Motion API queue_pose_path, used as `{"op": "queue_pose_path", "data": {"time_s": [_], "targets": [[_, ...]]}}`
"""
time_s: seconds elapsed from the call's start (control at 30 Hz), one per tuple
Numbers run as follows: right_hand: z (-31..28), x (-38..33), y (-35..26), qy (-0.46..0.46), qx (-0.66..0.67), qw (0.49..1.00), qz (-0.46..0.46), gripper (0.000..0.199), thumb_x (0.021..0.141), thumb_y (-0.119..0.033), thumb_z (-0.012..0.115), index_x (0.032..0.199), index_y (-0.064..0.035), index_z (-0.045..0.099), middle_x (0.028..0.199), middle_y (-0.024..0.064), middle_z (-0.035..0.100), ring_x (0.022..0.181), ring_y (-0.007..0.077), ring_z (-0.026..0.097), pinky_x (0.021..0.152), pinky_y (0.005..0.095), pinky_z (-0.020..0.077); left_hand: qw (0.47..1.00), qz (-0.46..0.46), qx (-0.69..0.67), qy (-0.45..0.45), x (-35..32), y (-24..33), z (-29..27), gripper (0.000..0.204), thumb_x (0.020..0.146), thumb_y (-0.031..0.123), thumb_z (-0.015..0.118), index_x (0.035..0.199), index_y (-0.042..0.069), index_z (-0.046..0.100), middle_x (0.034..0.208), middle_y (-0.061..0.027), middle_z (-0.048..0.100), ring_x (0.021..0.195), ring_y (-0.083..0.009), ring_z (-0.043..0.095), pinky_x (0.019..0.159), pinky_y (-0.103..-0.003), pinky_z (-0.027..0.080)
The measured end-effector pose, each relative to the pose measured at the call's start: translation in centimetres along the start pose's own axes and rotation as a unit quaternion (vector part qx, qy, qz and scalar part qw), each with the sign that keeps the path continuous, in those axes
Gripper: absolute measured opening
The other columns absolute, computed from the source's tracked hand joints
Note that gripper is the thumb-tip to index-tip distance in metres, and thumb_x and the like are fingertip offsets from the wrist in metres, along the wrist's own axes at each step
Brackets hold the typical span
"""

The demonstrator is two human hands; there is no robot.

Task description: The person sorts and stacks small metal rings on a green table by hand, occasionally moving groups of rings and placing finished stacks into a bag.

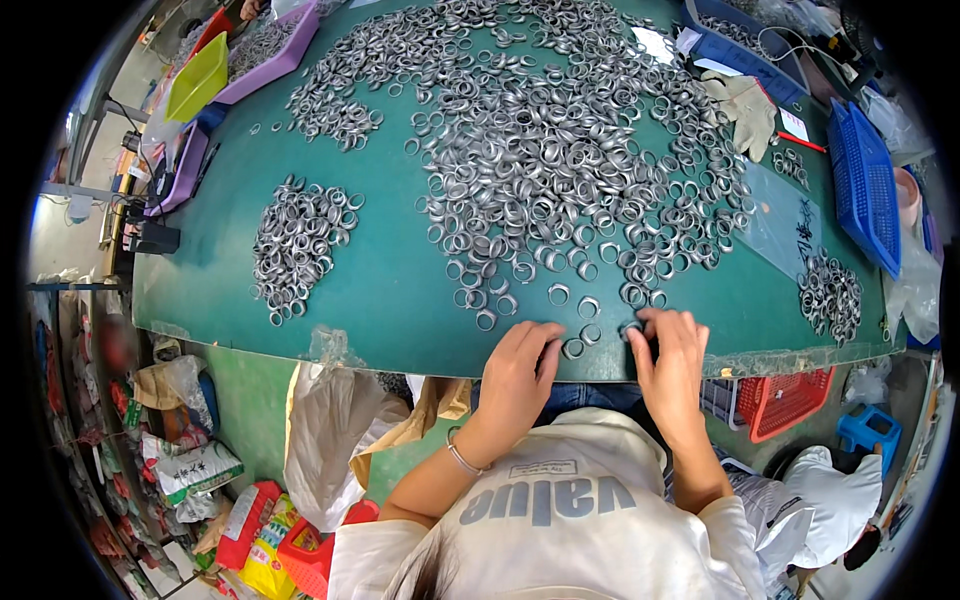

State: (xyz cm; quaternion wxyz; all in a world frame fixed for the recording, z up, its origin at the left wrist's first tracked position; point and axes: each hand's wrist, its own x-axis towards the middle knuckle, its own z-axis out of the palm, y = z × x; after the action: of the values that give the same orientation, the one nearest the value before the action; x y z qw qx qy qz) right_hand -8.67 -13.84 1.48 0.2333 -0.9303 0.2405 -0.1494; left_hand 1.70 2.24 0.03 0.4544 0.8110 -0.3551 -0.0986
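Note:
A broad heap of grey metal rings [540,150] covers the middle of the green table. My left hand [520,370] is at the near edge, fingers reaching forward and a little bent, with the thumb slightly apart and nothing visible in it. Just beside its fingertips lie a loose ring [573,348] and another ring [590,334]. To the right, my right hand [670,358] has its thumb and index finger closed about a darker metal ring [630,327] at the table surface. The undersides of both hands' fingers are hidden.
Smaller ring piles lie left [300,245] and right [830,298]. A glove [742,110], a clear plastic bag [780,215] and a blue basket [862,185] are at the right. Purple bins [268,60] stand at the far left. Below the table are a paper sack [335,430] and red basket [785,402].

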Motion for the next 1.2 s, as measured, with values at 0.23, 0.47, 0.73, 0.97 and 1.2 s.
{"op": "queue_pose_path", "data": {"time_s": [0.23, 0.47, 0.73, 0.97, 1.2], "targets": [[-0.3, -0.4, -0.4, -0.003, 0.023, 1.0, -0.008, 0.024, 0.075, -0.006, 0.068, 0.098, -0.0027, 0.06, 0.091, 0.009, 0.057, 0.087, 0.0263, 0.052, 0.077, 0.0367, 0.0349, 0.999, 0.029, 0.02, 0.016, -0.6, 0.9, -0.1, 0.028, 0.078, -0.002, 0.067, 0.105, 0.002, 0.061, 0.098, -0.0121, 0.056, 0.079, -0.0252, 0.054, 0.069, -0.033, 0.046], [-0.8, -0.7, 0.0, -0.066, 0.058, 0.995, -0.043, 0.025, 0.071, -0.006, 0.071, 0.095, -0.0035, 0.062, 0.093, 0.0097, 0.057, 0.089, 0.0278, 0.052, 0.076, 0.037, 0.036, 0.982, -0.029, 0.148, 0.11, -1.2, -0.5, -2.2, 0.027, 0.075, 0.003, 0.069, 0.102, 0.006, 0.062, 0.102, -0.0085, 0.054, 0.088, -0.0258, 0.05, 0.079, -0.036, 0.038], [0.3, 1.2, -0.8, 0.018, 0.072, 0.992, -0.106, 0.021, 0.073, -0.004, 0.069, 0.093, -0.0051, 0.065, 0.09, 0.007, 0.057, 0.085, 0.0258, 0.052, 0.071, 0.0353, 0.0376, 0.994, -0.056, 0.03, 0.084, -1.2, -2.8, -2.6, 0.019, 0.078, -0.003, 0.064, 0.096, 0.001, 0.061, 0.099, -0.0113, 0.056, 0.09, -0.0287, 0.053, 0.078, -0.037, 0.042], [0.4, 3.2, -1.1, -0.066, -0.028, 0.981, -0.183, 0.022, 0.071, -0.002, 0.059, 0.091, -0.0056, 0.066, 0.095, 0.0034, 0.056, 0.091, 0.0224, 0.049, 0.079, 0.036, 0.0348, 0.991, 0.025, 0.098, 0.087, -0.1, -1.4, -2.3, 0.029, 0.077, -0.001, 0.065, 0.105, 0.002, 0.06, 0.102, -0.0109, 0.056, 0.09, -0.0292, 0.052, 0.079, -0.038, 0.042], [-0.7, 3.1, 0.1, -0.074, -0.03, 0.976, -0.2, 0.03, 0.071, -0.003, 0.058, 0.099, -0.0094, 0.067, 0.101, 0.004, 0.057, 0.093, 0.0222, 0.05, 0.08, 0.0354, 0.0355, 0.983, 0.066, 0.171, 0.024, 2.6, -0.7, -0.1, 0.032, 0.076, 0.005, 0.067, 0.108, 0.005, 0.062, 0.103, -0.0088, 0.057, 0.09, -0.0251, 0.052, 0.079, -0.037, 0.037]]}}
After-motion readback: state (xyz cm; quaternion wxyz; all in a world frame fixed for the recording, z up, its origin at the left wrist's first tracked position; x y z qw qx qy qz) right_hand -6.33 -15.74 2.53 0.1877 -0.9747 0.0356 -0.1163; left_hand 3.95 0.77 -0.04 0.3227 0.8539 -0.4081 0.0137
